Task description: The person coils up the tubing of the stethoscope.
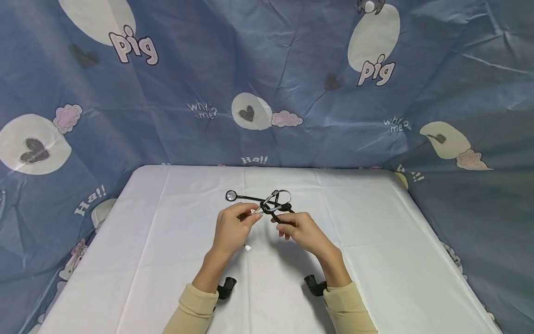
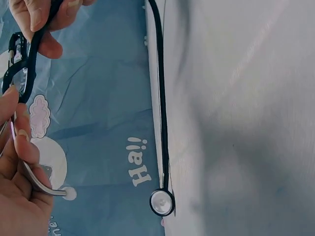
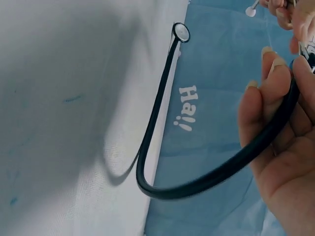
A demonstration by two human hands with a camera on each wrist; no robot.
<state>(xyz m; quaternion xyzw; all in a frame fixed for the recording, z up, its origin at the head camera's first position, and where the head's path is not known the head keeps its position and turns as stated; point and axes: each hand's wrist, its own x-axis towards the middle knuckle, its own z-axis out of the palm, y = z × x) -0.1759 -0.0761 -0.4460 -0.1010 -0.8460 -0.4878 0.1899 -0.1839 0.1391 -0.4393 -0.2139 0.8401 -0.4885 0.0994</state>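
Observation:
A stethoscope with black tubing (image 3: 211, 185) is held up over the white table. Its tubing is looped into a tangle (image 1: 268, 207) between the two hands, beside the curved metal ear tubes. My left hand (image 1: 232, 230) pinches a metal ear tube (image 2: 35, 181) near the tangle; a white ear tip (image 2: 70, 193) sticks out below those fingers. On the other side, my right hand (image 1: 308, 231) grips the black tubing between thumb and fingers. From there the tubing bends round to the silver chest piece (image 1: 231, 195), which lies at the far left of the hands.
The table (image 1: 175, 260) has a white cover. A blue cloth (image 1: 175, 83) printed with words and hearts hangs behind it and along the sides. Black wrist mounts (image 1: 226, 288) sit at both sleeves.

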